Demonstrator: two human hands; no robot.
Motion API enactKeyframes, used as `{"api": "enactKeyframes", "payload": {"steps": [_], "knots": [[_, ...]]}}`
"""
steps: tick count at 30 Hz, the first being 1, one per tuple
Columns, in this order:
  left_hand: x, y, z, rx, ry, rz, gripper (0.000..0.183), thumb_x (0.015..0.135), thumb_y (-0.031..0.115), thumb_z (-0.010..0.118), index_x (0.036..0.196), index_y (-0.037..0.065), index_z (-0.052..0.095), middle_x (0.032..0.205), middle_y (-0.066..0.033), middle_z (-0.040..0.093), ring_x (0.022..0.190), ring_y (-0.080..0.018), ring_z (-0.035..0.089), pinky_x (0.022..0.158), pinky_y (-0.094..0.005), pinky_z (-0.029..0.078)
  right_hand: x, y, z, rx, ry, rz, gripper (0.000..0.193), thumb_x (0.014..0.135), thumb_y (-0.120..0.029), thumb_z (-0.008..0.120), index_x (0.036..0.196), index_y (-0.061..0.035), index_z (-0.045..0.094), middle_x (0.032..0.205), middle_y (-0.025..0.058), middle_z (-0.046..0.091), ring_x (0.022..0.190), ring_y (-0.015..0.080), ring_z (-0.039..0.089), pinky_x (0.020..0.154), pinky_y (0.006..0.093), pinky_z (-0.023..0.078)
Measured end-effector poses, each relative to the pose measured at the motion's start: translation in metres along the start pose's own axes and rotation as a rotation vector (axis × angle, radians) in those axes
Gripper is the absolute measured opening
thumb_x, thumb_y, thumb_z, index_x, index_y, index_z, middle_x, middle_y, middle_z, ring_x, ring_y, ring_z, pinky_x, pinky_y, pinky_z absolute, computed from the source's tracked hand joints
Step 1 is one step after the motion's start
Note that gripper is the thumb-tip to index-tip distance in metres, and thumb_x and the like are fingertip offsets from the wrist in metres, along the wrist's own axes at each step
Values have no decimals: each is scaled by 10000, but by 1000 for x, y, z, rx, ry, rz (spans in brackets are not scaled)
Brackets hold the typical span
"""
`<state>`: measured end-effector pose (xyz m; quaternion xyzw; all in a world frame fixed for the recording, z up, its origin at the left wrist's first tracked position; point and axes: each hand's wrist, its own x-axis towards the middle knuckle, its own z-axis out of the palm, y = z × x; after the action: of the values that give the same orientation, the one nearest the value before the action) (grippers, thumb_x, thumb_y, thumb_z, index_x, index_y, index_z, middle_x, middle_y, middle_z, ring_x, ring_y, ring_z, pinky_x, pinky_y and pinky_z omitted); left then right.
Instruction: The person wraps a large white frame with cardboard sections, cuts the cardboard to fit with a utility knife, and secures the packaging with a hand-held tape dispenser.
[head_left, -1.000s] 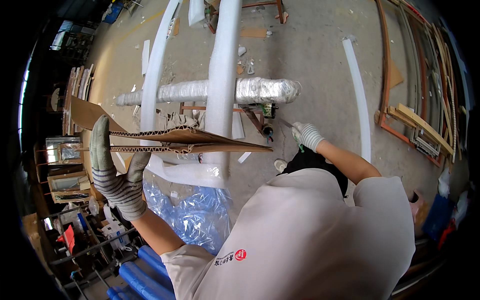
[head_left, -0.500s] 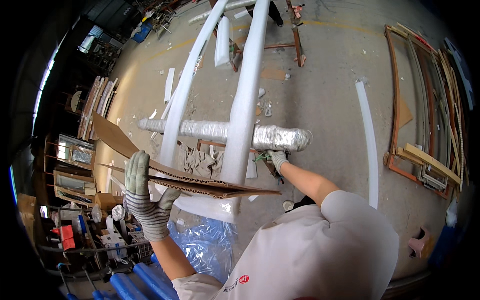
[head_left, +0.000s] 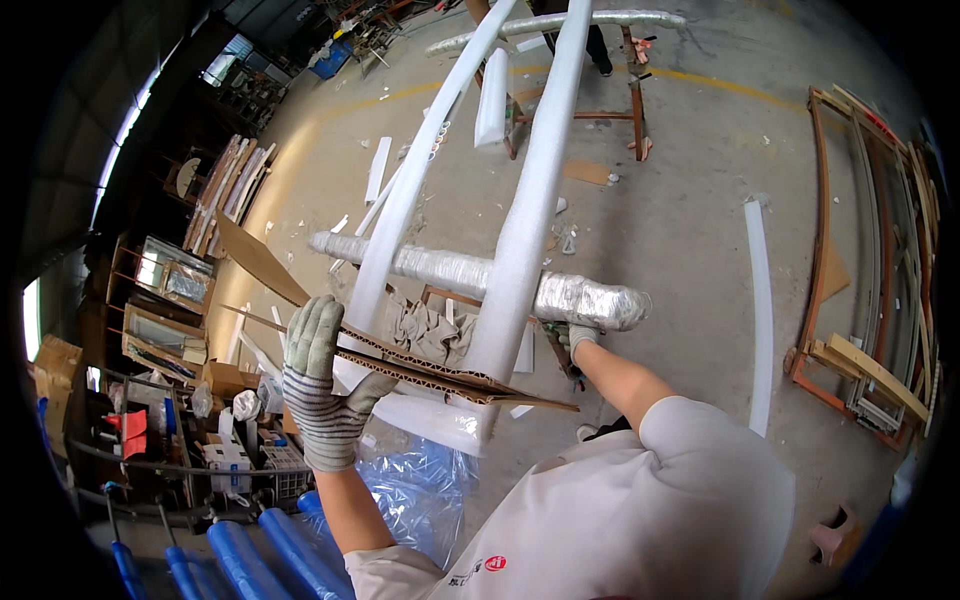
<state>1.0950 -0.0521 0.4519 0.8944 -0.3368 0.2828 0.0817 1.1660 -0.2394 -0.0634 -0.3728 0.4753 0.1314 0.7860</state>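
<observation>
My left hand [head_left: 322, 385], in a striped knitted work glove, grips a folded sheet of brown corrugated cardboard [head_left: 425, 371]. The thumb lies on the near side, and one flap rises at the far left. Behind the cardboard stands a long frame wrapped in white foam [head_left: 528, 200]. Crossing under its rails is a thick bar wrapped in shiny clear film [head_left: 590, 301]. My right hand [head_left: 578, 338], also gloved, is stretched out just below the right end of that bar, beside a dark stand. Its fingers are mostly hidden there.
Crumpled blue plastic film [head_left: 415, 490] lies below the frame's near end. Blue rollers [head_left: 250, 560] and a cluttered rack stand at lower left. Wooden frames [head_left: 825, 240] lean at right, near a white foam strip [head_left: 760, 320] on the floor. A person's leg [head_left: 600, 50] shows far off.
The whole view has shifted, so the scene sits lower and farther right. My left hand still holds the cardboard. My right hand remains by the wrapped bar's end, its fingers now more hidden.
</observation>
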Motion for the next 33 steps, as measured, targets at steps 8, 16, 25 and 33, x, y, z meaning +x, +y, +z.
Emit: {"api": "enactKeyframes", "payload": {"steps": [8,16,25,33], "knots": [[2,-4,3,-36,-42,3,871,585,463,780,1276,23,483,1269,-153,529,1207,-340,472,1014,-430,363,-140,-32,-66,-609,-267,-176,279,897,-224,553,1064,-2,568,918,96,618,820,186,598,680,297,499],[10,-7,9,-8,1,44,862,610,502,746,1284,43,468,1270,-150,516,1203,-344,463,1012,-442,357,-306,-107,-33,-361,-801,-1322,422,890,-355,593,1159,-34,543,1091,57,592,936,118,553,828,270,454],[11,-14,20,29,-44,13,880,612,566,715,1301,82,464,1323,-120,479,1192,-346,453,1004,-443,363,-306,-126,-26,-172,-913,-1261,509,835,-277,675,1241,-15,514,1090,58,618,979,122,558,851,277,449],[36,-10,15,-2,-177,57,625,648,465,728,1110,76,567,1262,-94,515,1011,-308,521,859,-407,441,-295,-136,-20,-184,-849,-984,370,853,-302,652,1105,-45,564,992,54,633,902,145,589,825,300,485]]}}
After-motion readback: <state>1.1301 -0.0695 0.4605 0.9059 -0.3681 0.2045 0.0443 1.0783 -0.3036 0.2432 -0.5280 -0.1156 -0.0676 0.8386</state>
